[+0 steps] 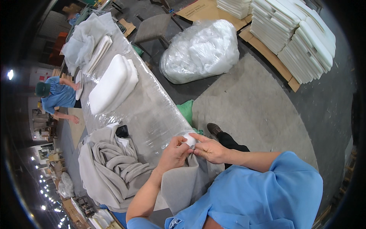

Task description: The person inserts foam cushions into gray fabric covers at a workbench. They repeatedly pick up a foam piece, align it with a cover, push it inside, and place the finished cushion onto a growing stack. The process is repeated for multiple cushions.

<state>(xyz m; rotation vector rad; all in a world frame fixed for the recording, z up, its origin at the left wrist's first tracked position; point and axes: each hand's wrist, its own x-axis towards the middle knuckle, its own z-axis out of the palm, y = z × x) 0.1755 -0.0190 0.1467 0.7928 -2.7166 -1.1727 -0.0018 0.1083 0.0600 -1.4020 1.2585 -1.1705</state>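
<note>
My left hand (174, 153) and my right hand (209, 148) meet at the table's near right edge, fingers closed in a pinch. Both grip the edge of a grey fabric piece (183, 187) that hangs down toward my body. A rounded white piece (189, 140), looking like soft padding, pokes out between my fingertips; how far it runs into the cloth is hidden. To the left of my left hand lies a heap of grey fabric (110, 168), folded and crumpled, with a small black object (122, 131) at its far side.
White pads (114, 84) lie stacked on the plastic-covered table (152, 110), with more pads and translucent sheeting (85, 42) beyond. A co-worker (59, 93) stands at the left. On the floor sit a plastic-wrapped bundle (202, 49), a chair (154, 28) and stacked white pads (305, 42) on cardboard.
</note>
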